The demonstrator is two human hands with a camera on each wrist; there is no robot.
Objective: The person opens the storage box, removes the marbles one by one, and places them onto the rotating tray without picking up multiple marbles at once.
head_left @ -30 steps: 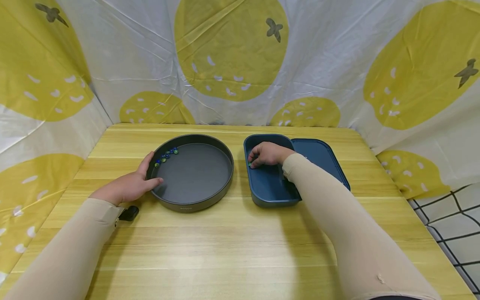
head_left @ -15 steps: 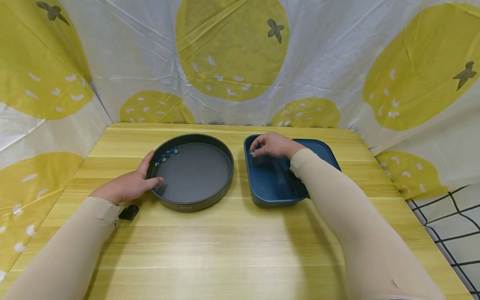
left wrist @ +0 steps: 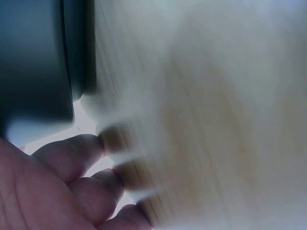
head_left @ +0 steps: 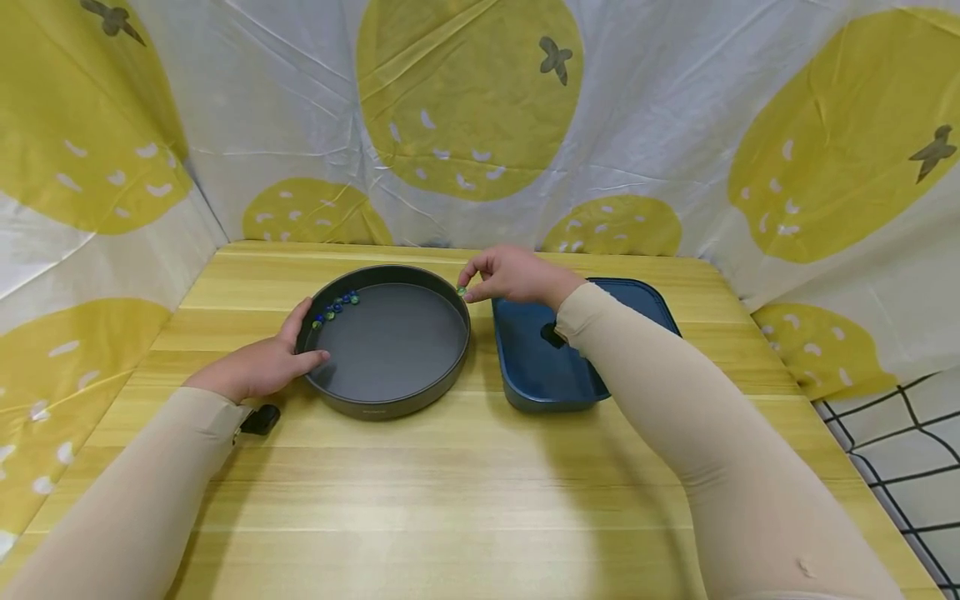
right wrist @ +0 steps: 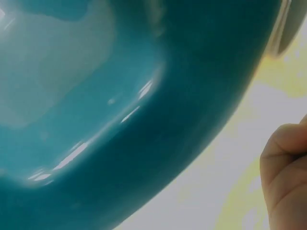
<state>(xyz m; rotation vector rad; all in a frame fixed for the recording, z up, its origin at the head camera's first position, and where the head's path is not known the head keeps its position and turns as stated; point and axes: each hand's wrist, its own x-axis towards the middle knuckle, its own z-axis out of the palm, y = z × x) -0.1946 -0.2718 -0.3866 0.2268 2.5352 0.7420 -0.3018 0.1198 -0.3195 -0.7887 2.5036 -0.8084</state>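
My left hand (head_left: 258,367) holds the left side of a round grey cake pan (head_left: 386,358), thumb over the rim and fingers along the outer wall. In the left wrist view the fingers (left wrist: 88,189) are bent beside the dark pan wall. Several blue and yellow-green marbles (head_left: 330,314) lie inside, against the pan's back left wall. Between thumb and fingertips, my right hand (head_left: 517,275) pinches a green marble (head_left: 461,292) at the round pan's right rim. Below that forearm stands a blue rectangular pan (head_left: 532,367), partly hidden; its glossy inside shows in the right wrist view.
Beside the rectangular pan, partly behind the right sleeve, lies another dark blue flat piece (head_left: 637,300). All stand on a wooden table (head_left: 420,500). A white and yellow patterned cloth (head_left: 465,100) hangs behind and at both sides. A black wire grid (head_left: 892,458) is at the right.
My right hand has lifted a green marble out of the blue rectangular pan and moved left to the round pan's rim. My left hand keeps its place on the round pan.
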